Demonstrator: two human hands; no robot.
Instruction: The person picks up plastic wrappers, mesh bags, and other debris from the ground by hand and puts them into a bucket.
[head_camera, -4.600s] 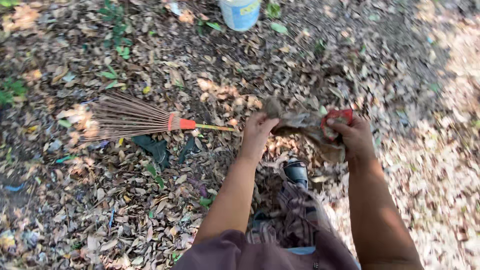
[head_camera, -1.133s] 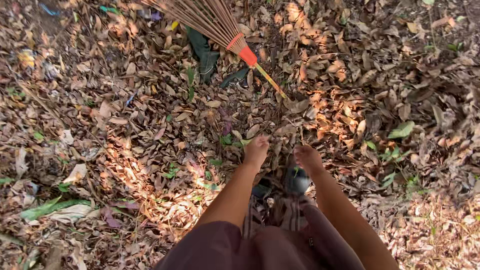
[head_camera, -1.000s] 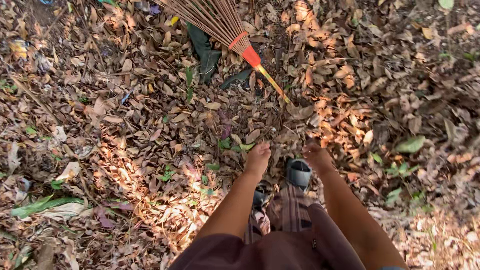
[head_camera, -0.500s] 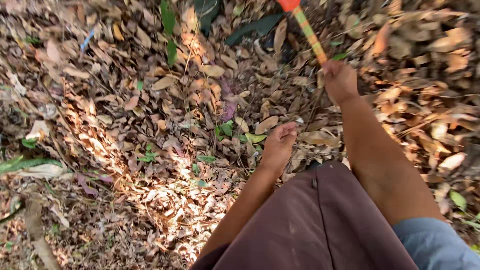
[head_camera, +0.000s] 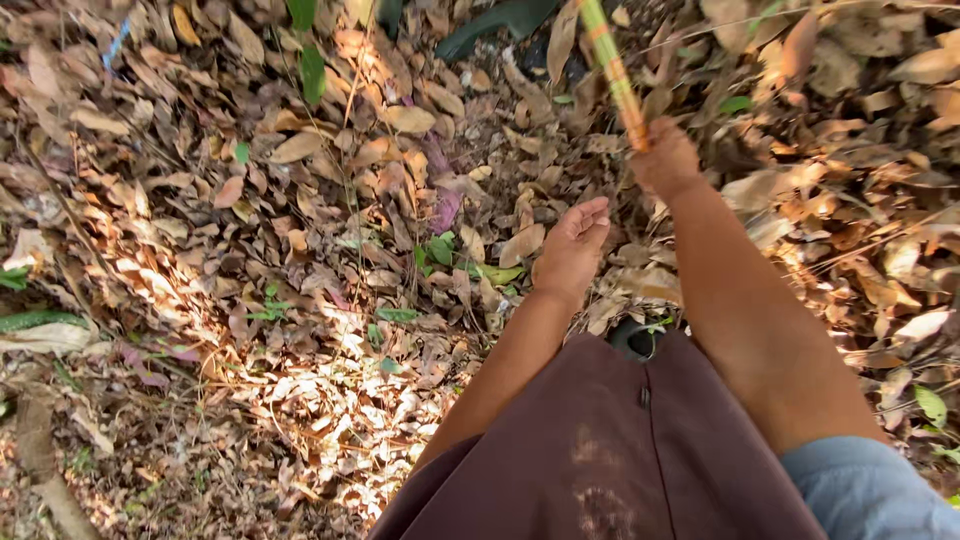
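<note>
So the right hand (head_camera: 665, 160) is wrapped tight around the end of a broom handle (head_camera: 612, 72), a thin yellowish-green stick with orange bands that runs up and slightly left from the fist and out past the top edge of the frame. Fingers are curled fully closed on it, knuckles facing the camera. The broom's head isn't in view at all, just that stretch of handle lying close over the leaves.

The left hand (head_camera: 572, 250) is holding nothing. It's relaxed and half open, fingers loosely together and pointing up and to the right, hovering over the ground just left of and below the right fist, close to it but not touching. Can't tell if the fingertips brush the leaves under them.

Everything underneath is dry leaf litter (head_camera: 250, 250), brown and tan, all curled up, with a patch of bright sunlight low on the left. A few small green sprouts (head_camera: 438, 252) poke up near the left hand, and there's one purplish leaf (head_camera: 444, 212) just above them. A couple of big dark green leaves (head_camera: 505, 18) sit at the top edge beside the handle. A brown skirt (head_camera: 610, 450) fills the bottom middle, with a light blue sleeve (head_camera: 880, 490) at the bottom right corner.
</note>
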